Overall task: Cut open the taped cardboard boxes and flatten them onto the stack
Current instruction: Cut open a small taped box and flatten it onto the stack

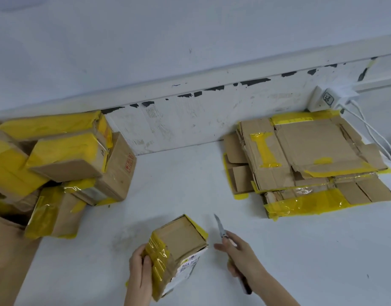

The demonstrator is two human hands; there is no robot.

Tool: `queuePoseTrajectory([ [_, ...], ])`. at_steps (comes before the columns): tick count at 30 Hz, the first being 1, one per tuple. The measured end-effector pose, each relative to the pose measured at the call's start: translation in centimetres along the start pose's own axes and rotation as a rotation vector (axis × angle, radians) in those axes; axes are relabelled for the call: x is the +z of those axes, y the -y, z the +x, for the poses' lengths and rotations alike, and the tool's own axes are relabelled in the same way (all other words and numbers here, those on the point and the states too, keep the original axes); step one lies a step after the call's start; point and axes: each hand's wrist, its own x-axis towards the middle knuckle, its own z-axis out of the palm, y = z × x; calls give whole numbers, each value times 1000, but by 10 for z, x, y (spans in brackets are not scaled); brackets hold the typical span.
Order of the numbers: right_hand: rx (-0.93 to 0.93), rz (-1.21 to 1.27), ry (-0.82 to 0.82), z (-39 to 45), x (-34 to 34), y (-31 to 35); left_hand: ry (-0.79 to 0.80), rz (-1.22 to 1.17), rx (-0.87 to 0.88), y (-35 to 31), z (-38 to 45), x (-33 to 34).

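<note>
Your white table (168,173) fills most of the frame, running up to a scuffed white wall (190,111). At the left edge sits a pile of taped boxes (64,160), brown cardboard wrapped in yellow tape. At the right, near the wall, lies the stack of flattened cardboard (311,160), with a white charger (328,99) and its cables just behind it. Low in the centre stands the small box (179,244) you are working on, yellow tape around its left end and a printed label on its near side. Your left hand (140,272) grips that taped end, fingers curled round it. Your right hand (245,255), just right of the box, holds a knife (221,228), blade pointing up the frame, clear of the cardboard.
</note>
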Motion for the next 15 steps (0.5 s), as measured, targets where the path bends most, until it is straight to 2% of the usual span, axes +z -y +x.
queuePoseTrajectory([
  [3,-116,-26,102,1,31,12,-77,42,-50,2,6,-1],
  [4,-159,-25,127,-1,39,16,-50,19,-51,6,13,-2],
  [5,-187,-38,159,-3,46,20,99,-10,34,4,15,-9],
  [6,-207,-70,196,-5,52,24,141,-90,199,-2,24,-20],
  [7,-228,-124,227,-8,57,28,74,-578,144,-16,28,-22],
  [8,-256,-196,224,-9,62,32,145,-879,59,-26,30,-24],
  [9,-292,-266,197,-9,66,38,106,-781,-118,-33,36,-23],
  [10,-329,-340,162,-9,67,41,244,-661,-260,-31,36,-8],
  [11,-362,-441,115,-10,67,45,312,-740,-407,-21,29,2],
  [12,-391,-565,69,-11,68,49,238,-1029,-638,-17,21,8],
  [13,-392,-681,39,-12,69,52,174,-1139,-809,-18,22,11],
  [14,-370,-772,20,-12,70,54,149,-1179,-942,-20,21,12],
  [15,-346,-838,20,-13,74,56,102,-1148,-987,-19,24,14],
])
